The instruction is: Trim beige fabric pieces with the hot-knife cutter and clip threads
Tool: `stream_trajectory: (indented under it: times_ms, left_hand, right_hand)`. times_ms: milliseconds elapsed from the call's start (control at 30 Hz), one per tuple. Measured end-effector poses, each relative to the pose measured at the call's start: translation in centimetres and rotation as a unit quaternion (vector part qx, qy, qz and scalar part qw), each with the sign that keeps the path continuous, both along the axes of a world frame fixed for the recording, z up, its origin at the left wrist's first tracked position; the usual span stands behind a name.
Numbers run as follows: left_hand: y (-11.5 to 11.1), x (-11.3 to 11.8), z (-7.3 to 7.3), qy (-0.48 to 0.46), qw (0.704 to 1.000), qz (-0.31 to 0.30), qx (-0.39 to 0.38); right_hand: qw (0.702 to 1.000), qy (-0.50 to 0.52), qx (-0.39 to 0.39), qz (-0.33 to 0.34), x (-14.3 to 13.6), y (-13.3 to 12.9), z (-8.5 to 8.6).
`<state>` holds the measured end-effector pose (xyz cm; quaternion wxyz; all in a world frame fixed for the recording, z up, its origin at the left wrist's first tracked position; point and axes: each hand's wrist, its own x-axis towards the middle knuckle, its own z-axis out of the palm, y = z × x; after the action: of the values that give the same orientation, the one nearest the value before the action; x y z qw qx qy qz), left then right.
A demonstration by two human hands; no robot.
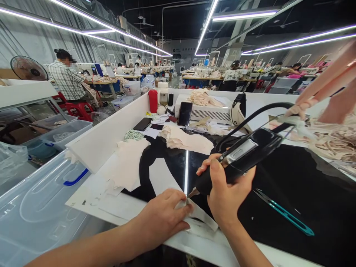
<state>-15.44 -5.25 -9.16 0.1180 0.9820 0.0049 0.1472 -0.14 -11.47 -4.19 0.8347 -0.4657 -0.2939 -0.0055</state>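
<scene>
My right hand [228,194] is wrapped round a black corded hand tool [247,150] with a silver plate on its side. The tool's narrow tip points down and left, meeting the edge of a pale fabric strip [204,215] near the table's front. With fingers drawn together, my left hand [164,211] pinches the strip right beside that tip. A white curved piece [162,176] lies just beyond my left fingers, on the black work surface [280,174]. Teal-handled tweezers [286,213] rest to the right of my right hand.
Stacked pale fabric pieces [125,163] and another cream stack [186,139] lie beyond my hands. Further back are phones [185,114], a red cup [152,101] and a white vented box [214,111]. Pink fabric [330,81] hangs at right. A lidded plastic bin [41,207] stands left.
</scene>
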Motion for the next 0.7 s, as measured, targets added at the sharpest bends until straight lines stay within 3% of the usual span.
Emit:
stream_trajectory:
  times_ms: [233,400,533,700]
  left_hand:
    - [1.5,-0.5,1.4,-0.002,0.998,-0.032,-0.055]
    - [3.9,-0.9,1.6,0.006,0.998,-0.061,0.002]
    - [4.1,-0.6,1.4,0.022,0.998,0.005,0.056]
    - [2.6,0.4,1.3,0.033,0.99,0.082,0.112]
  right_hand:
    - [1.0,-0.011,0.009,0.011,0.7,0.2,0.1]
    - [1.0,-0.011,0.019,-0.005,1.4,-0.8,1.2]
    - [1.0,0.008,0.015,0.006,1.6,-2.6,1.9]
    - [0.999,0.033,0.025,0.021,1.4,-4.3,1.9]
